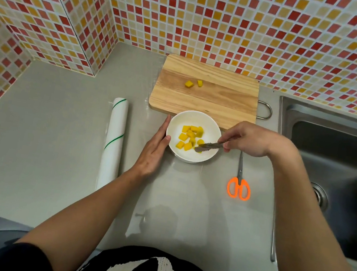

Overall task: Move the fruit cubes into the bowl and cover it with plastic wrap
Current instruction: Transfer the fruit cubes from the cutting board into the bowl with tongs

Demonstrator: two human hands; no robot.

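R hand point(247, 139) grips metal tongs point(209, 147), tips over mango cubes point(190, 138) in white bowl point(212, 127); L hand point(154, 149) flat vs. bowl side, fingers straight. 2 cubes point(193, 83) left on cutting board point(205, 101). Risk: slick cube slips from tongs mid-carry, or tongs tip the bowl.

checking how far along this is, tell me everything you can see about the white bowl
The white bowl is round, smooth and glossy, likely ceramic. It stands upright on the grey counter, just in front of the wooden cutting board. About ten yellow fruit cubes lie inside. The left hand rests flat against its left side; the right hand holds metal tongs whose tips reach inside.
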